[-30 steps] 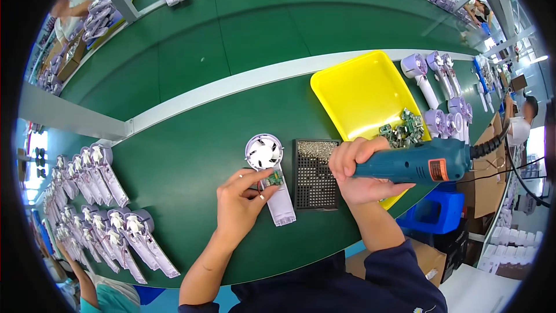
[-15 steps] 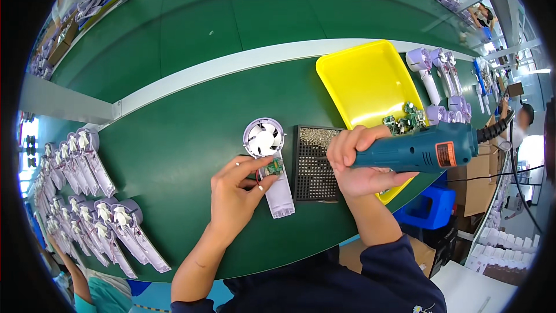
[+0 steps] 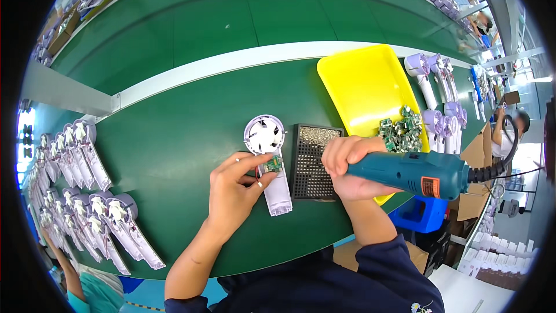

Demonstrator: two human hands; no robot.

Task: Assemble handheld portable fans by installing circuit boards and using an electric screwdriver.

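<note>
Our right hand point(image 3: 346, 185), wrapped around the teal cylindrical power driver point(image 3: 414, 173), has swung its rear lower, while our left hand's point(image 3: 233, 190) fingers still pinch the green circuit board point(image 3: 273, 165), steadying it over the lilac plastic handheld fan point(image 3: 279, 196) mid-frame.

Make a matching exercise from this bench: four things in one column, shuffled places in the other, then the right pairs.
1. Teal power tool
2. Yellow tray
3. Black grid holder
4. Small green circuit board

A. Has a pile of boards inside
B. At the fingertips of the left hand
C. Gripped by the right hand
D. Lies just right of the fan

Pairs: 1-C, 2-A, 3-D, 4-B
</note>
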